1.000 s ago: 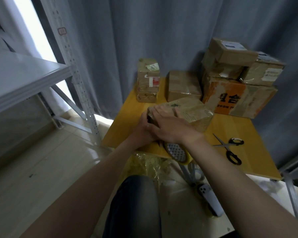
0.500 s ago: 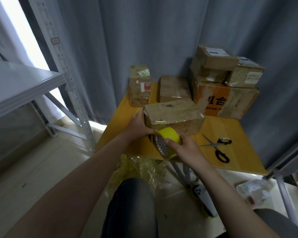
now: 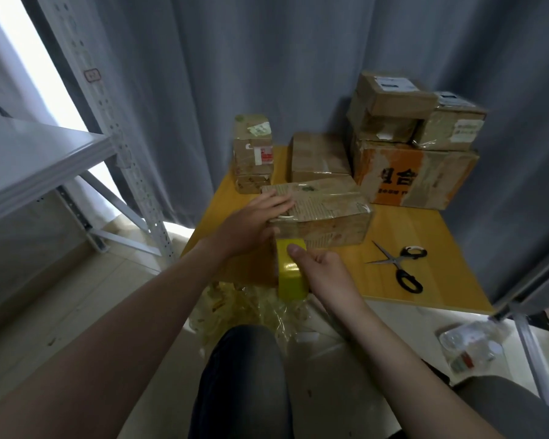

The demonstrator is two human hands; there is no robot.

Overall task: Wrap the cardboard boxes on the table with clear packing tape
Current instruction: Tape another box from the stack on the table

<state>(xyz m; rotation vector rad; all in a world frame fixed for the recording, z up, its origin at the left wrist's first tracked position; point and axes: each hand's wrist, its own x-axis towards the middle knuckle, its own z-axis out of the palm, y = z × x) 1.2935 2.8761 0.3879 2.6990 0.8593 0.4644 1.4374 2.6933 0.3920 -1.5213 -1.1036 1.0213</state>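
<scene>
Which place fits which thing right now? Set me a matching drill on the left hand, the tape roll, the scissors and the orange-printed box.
1. left hand
2. tape roll
3. scissors
4. orange-printed box

A. at the back right corner of the table
B. lying loose, right of the front box
C. resting on the front box's left end
D. held by the right hand at the table's near edge

Pairs: 1-C, 2-D, 3-B, 4-A.
</scene>
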